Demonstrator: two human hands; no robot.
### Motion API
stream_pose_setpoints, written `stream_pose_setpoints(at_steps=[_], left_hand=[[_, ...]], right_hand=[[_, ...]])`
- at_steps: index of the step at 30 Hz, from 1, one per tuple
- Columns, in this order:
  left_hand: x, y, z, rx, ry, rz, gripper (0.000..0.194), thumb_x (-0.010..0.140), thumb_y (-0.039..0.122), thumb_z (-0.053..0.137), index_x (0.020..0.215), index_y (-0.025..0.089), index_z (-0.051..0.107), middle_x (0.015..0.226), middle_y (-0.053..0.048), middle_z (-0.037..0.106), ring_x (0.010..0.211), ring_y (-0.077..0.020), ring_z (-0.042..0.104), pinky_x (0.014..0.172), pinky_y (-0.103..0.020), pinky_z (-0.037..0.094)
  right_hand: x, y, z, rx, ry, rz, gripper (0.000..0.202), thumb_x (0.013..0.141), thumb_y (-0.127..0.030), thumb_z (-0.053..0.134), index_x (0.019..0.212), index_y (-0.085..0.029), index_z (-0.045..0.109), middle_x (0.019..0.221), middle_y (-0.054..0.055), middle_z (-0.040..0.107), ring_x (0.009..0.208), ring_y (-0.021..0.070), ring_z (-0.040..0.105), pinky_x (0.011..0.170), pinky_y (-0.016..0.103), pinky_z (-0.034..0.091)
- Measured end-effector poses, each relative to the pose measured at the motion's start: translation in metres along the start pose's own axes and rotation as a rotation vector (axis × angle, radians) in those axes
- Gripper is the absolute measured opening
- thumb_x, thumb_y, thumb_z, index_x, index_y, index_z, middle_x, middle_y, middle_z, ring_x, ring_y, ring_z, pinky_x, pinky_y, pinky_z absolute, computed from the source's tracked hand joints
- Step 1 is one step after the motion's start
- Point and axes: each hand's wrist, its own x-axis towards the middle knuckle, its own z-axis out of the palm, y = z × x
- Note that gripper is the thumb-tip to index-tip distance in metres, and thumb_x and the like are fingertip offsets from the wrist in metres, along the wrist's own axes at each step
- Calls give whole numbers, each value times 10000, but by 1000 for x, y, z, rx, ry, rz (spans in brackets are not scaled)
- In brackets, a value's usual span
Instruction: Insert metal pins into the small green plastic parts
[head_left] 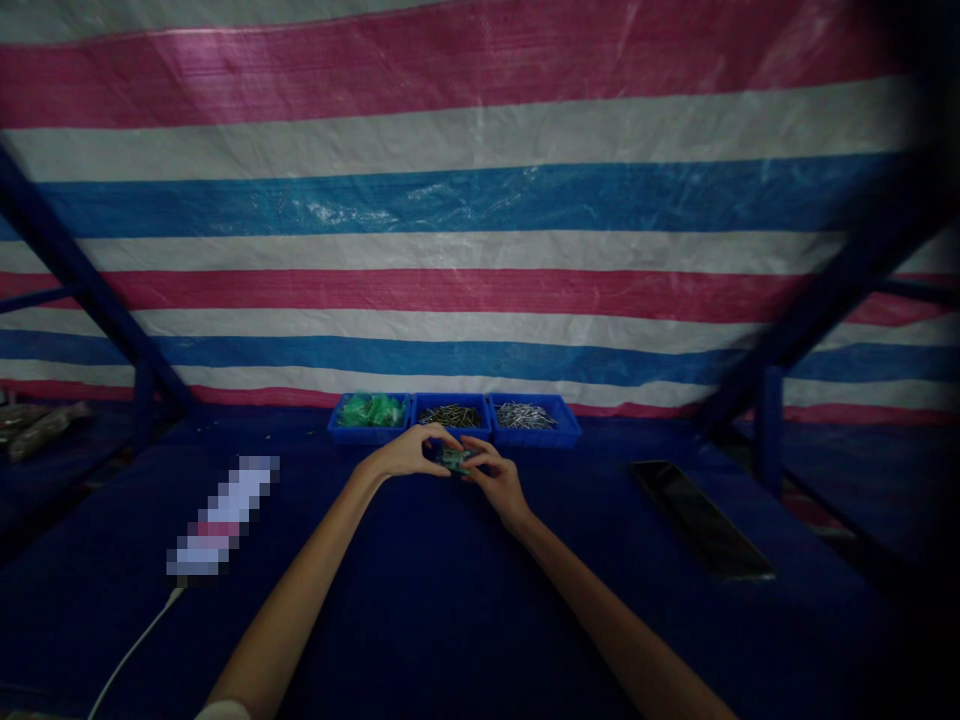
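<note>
My left hand (412, 453) curves around the far left side of a small greenish, shiny piece (454, 458) that looks like a little plastic bag; its exact kind is too small to tell. From the right, my right hand (496, 480) pinches the same piece between thumb and fingers. Both hands are just in front of three blue bins. The left bin (369, 434) has crumpled green plastic (370, 409) in it. Brassy, thin metal pieces (450, 415) fill the middle bin, partly hidden by my hands. Silvery screw-like or nail-like pieces (523, 416) lie in the right bin (536, 438).
On the blue tabletop (450, 600), a lit phone (225, 515) with a white cable (135, 645) lies at left. A dark phone (701, 520) lies at right. Blue slanted posts (97, 285) flank the table, and a striped tarp (480, 200) hangs behind it.
</note>
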Motion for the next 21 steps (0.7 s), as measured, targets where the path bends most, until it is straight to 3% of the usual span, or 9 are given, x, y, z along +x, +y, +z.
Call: stream_pose_setpoints(at_steps=[4,14,21], left_hand=[[1,-4,2,-91,31,-58,373,641,254,685,988,159,586,964,-61,617,897,-175,558,795,-321,401],[2,-9,7,-222,59,-86,350,622,239,701,937,130,594,930,-72,625,800,-151,580,744,-308,446],[0,-13,3,-220,66,-94,309,611,228,711,886,122,621,834,-55,631,757,-144,585,724,-289,446]], right_hand=[[0,1,1,51,35,61,102,614,-278,704,673,-204,668,1036,42,585,913,216,577,592,274,539],[-1,-2,2,121,130,159,207,603,-313,706,734,-186,609,1002,34,615,866,209,595,521,250,541],[0,0,2,75,115,98,177,578,-301,720,652,-174,621,1064,54,569,936,237,570,576,282,548]])
